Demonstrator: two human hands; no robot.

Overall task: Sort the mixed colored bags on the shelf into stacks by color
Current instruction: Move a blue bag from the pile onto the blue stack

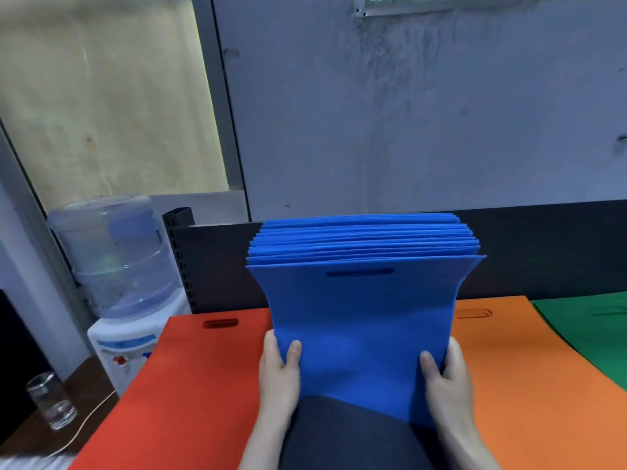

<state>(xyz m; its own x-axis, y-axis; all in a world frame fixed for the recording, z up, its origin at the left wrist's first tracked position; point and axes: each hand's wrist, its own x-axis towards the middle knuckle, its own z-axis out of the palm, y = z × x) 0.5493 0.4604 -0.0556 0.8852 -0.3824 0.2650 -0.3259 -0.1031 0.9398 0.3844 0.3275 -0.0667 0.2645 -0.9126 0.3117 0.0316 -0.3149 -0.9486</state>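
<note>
Blue bags [363, 300]: a thick stack stood on edge, upright, handle slots at the top, upper edges fanned apart, in the middle of the shelf [543, 249].
Left grip [280, 368]: clamps the blue bags' lower left edge, thumb on the front face, fingers behind.
Right grip [446, 374]: clamps the blue bags' lower right edge in the same way.
Red bags [203, 385]: flat, just left of the blue bags.
Orange bags [509, 368]: flat, just right of the blue bags.
Green bags [593, 330]: flat, right of the blue bags, beyond the orange.
Dark sheet [356, 435]: flat below the blue bags, between the forearms; whether it is a bag, cannot tell.
Dispenser [125, 334]: far left of the blue bags, off the shelf.
Glass [51, 400]: left of the blue bags, beyond the dispenser.
</note>
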